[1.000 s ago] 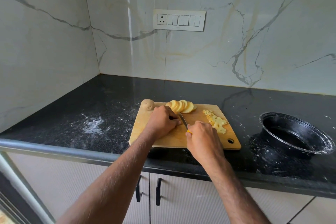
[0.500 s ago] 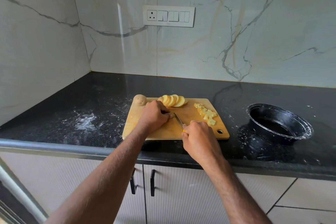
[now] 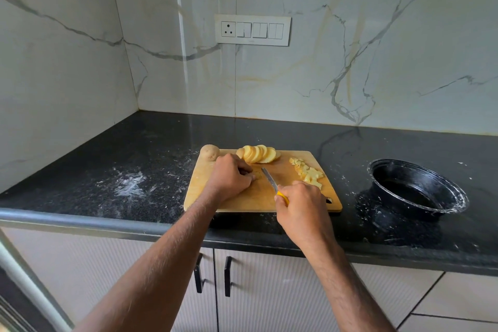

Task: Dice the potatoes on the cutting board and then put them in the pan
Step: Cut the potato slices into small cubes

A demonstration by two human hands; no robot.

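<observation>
Dicing stage: a few potato pieces point(image 3: 257, 175) are pinned at the left hand's fingertips, mid-board.
Left hand point(image 3: 230, 178): fingers curled down onto the pieces, holding them against the cutting board point(image 3: 242, 201).
Right hand point(image 3: 301, 203): wrapped tight round the yellow handle of the knife point(image 3: 269, 180).
Key relation: blade just right of the held pieces, long axis running from near-right toward far-left; the next cut looks like a short move leftward.
Nearer hand: left sits on the pieces, right is just beside them.
Slices point(image 3: 260, 154): pale yellow rounds, fanned and overlapping at the far edge.
Diced pile point(image 3: 307, 174): small irregular cubes, moist-looking, right side of board.
Whole potato point(image 3: 210, 152): tan, rounded, at the far-left corner.
Pan point(image 3: 417, 188): black, round, well right of the board, on the speckled black counter point(image 3: 134, 170).
</observation>
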